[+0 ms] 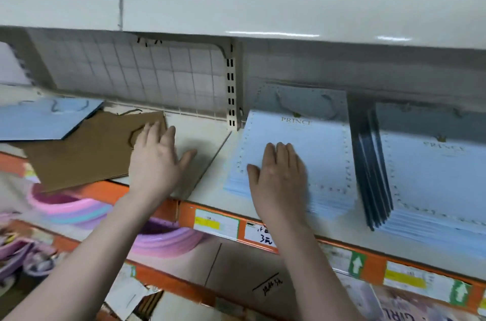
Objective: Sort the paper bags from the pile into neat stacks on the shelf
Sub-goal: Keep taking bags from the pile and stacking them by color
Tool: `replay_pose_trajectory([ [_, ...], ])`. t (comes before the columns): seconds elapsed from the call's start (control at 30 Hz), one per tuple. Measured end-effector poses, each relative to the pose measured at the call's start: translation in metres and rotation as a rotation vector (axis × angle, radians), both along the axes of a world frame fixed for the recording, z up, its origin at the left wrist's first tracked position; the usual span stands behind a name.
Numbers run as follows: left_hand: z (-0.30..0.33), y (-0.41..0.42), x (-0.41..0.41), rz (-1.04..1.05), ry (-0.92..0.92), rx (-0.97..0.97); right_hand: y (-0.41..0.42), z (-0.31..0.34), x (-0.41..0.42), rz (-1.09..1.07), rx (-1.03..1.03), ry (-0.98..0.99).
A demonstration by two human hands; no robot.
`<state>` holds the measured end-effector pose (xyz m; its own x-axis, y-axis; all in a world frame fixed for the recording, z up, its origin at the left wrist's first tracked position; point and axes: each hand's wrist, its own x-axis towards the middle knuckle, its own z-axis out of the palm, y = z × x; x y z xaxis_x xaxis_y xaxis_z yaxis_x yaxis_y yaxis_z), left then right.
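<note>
Two hands flat, fingers straight: left (155,160) on brown bag (86,147), right (281,178) on blue stack (310,141).

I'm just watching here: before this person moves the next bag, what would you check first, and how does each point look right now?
1. Right hand free: ok; it lies flat, fingers straight, on the light blue PRINCE bag stack.
2. Left hand free: ok; open, resting at the edge of the brown paper bag.
3. Blue stack neat: not ok; its lower edges look fanned out.
4. Brown bag squared up: not ok; it lies askew, a corner past the shelf edge.
5. Bare shelf between brown bag and blue stack: ok.
6. Blue bag overlapping the brown one at left: not ok, unsorted.
</note>
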<state>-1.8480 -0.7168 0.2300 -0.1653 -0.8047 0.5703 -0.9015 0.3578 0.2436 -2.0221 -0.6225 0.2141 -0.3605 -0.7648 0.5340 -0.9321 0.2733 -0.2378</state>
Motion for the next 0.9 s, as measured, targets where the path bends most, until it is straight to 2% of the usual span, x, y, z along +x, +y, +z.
replay_pose_trajectory([
  [0.2, -0.005, 0.002, 0.084, 0.120, 0.049, 0.024, -0.030, -0.001, 0.070, 0.104, 0.006, 0.042],
  [0.5, -0.019, -0.002, 0.256, 0.280, 0.140, 0.107, -0.086, -0.009, 0.233, 0.267, 0.014, 0.015],
  [0.7, -0.020, -0.019, 0.341, 0.280, 0.142, 0.159, -0.113, -0.015, 0.317, 0.290, 0.005, -0.033],
  [0.9, -0.016, -0.052, 0.383, 0.258, 0.132, 0.180, -0.144, -0.009, 0.360, 0.301, 0.033, -0.031],
])
